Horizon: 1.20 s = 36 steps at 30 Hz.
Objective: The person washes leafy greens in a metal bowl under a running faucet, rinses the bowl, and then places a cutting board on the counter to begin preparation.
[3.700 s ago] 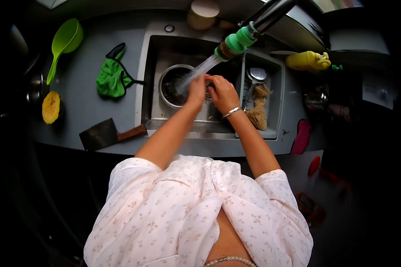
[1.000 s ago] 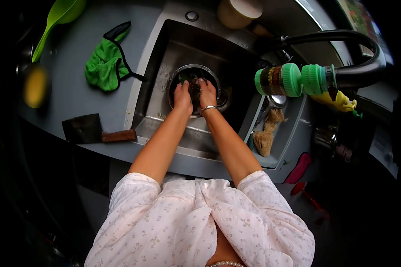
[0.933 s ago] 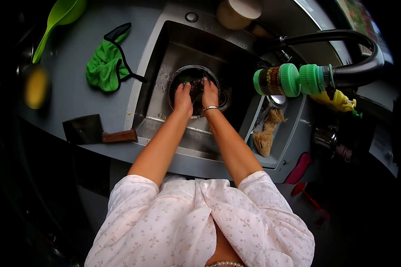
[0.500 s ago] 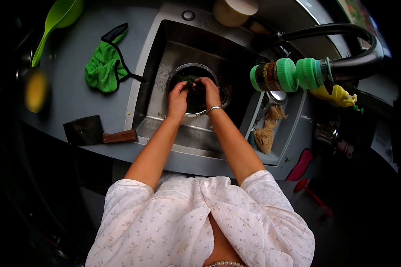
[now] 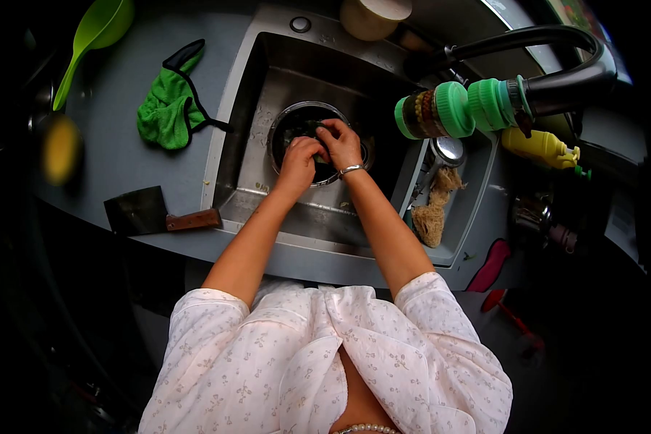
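Note:
Inside the sink (image 5: 257, 155) stands a round metal basin (image 5: 325, 182) with dark green leaves (image 5: 294, 132) in it. Over the basin, my left hand (image 5: 299, 165) has its fingers curled in, and a bit of green shows beside them. My right hand (image 5: 344, 147), with a bracelet at the wrist, is bent with its fingertips close to the left ones. Both hands seem closed on leafy greens, though the fingers hide most of what they hold.
A cleaver (image 5: 137, 211) and a green cloth (image 5: 165, 112) lie on the left counter, with a green ladle (image 5: 98, 32) behind. The tap's green filter (image 5: 445, 108) hangs at the right. A side tray (image 5: 461, 224) holds a tan scrubber (image 5: 432, 217). A yellow bottle (image 5: 539, 148) stands beyond.
My hands have come closer together, with the left one moving right and its fingers curling more. The view has shifted slightly.

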Available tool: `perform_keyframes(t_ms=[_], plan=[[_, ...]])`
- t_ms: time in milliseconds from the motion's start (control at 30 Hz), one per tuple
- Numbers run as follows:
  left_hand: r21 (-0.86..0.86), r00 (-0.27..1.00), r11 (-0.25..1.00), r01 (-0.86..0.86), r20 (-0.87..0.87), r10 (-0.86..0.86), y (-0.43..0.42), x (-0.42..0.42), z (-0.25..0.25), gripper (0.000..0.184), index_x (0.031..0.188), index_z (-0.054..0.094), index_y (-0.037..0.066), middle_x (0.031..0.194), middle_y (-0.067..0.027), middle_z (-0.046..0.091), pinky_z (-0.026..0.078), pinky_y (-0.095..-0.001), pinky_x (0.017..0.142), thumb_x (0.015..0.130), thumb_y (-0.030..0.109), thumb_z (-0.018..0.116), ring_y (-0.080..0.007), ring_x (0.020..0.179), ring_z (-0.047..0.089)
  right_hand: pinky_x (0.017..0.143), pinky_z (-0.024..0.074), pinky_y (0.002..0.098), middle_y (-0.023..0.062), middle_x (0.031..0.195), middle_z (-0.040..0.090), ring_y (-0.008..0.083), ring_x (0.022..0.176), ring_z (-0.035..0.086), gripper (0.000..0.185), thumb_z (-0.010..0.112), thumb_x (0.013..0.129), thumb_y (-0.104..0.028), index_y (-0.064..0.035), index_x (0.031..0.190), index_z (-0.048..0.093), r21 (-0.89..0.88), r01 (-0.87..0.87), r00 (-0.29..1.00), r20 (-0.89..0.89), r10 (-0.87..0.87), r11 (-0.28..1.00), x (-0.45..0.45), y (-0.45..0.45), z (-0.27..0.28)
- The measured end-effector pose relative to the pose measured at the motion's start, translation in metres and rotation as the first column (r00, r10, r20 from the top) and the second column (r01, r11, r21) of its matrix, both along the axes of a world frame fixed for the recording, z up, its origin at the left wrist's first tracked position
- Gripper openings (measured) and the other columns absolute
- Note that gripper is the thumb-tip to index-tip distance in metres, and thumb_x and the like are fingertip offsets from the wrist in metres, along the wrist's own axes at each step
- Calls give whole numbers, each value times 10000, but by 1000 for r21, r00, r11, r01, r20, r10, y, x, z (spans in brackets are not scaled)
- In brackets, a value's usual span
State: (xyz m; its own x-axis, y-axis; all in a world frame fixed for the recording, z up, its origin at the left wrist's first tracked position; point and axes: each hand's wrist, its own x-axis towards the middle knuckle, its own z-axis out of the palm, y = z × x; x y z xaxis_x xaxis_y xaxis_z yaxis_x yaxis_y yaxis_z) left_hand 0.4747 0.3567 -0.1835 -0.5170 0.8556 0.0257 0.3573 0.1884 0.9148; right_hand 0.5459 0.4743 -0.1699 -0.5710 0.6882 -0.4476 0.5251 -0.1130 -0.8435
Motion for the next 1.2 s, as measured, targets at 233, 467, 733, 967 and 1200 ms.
perform_keyframes(t_ms=[233, 467, 733, 967, 1200], plan=[[-588, 970, 808, 31, -177, -165, 0, 4, 9, 791, 1334, 272, 63, 1398, -178, 236, 316, -503, 998, 663, 61, 691, -418, 1274, 236, 1007, 348, 433, 184, 1396, 297, 462, 1236, 312, 787, 646, 644, -76, -139, 1359, 323, 430, -693, 720, 439, 538, 578, 17, -14, -24], [-580, 981, 812, 71, -107, -163, 28, -26, -95, 475, 1191, 427, -5, 1168, -255, 458, 430, -489, 864, 734, 31, 553, -427, 1074, 468, 873, 451, 436, 240, 1175, 491, 410, 1044, 516, 431, 584, 746, -78, -40, 1167, 502, 302, -552, 788, 494, 368, 777, -9, -2, -88], [-351, 992, 936, 19, -108, -61, 30, -35, -38, 228, 953, 512, -49, 865, -285, 579, 446, -484, 753, 729, -13, 489, -442, 869, 551, 752, 459, 479, 264, 848, 599, 421, 850, 574, 181, 555, 789, -142, 12, 881, 537, 365, -444, 879, 353, 320, 818, -6, 7, -33], [-356, 997, 934, -39, 51, 62, 23, -21, -7, 409, 1061, 396, -54, 1005, -295, 526, 401, -464, 850, 734, 142, 543, -452, 985, 491, 823, 425, 462, 280, 959, 563, 422, 941, 538, 296, 522, 783, -174, 13, 1011, 501, 283, -312, 943, 205, 261, 907, 5, 5, -17], [-332, 375, 938, -98, 861, 344, -3, -17, 10, 904, 1388, 148, -29, 1394, -230, 263, 196, -343, 1051, 694, 309, 617, -298, 1316, 225, 1020, 286, 432, 165, 1362, 344, 381, 1237, 325, 595, 558, 726, -242, -112, 1285, 400, 360, -285, 955, 30, 295, 888, 14, -17, -43]])
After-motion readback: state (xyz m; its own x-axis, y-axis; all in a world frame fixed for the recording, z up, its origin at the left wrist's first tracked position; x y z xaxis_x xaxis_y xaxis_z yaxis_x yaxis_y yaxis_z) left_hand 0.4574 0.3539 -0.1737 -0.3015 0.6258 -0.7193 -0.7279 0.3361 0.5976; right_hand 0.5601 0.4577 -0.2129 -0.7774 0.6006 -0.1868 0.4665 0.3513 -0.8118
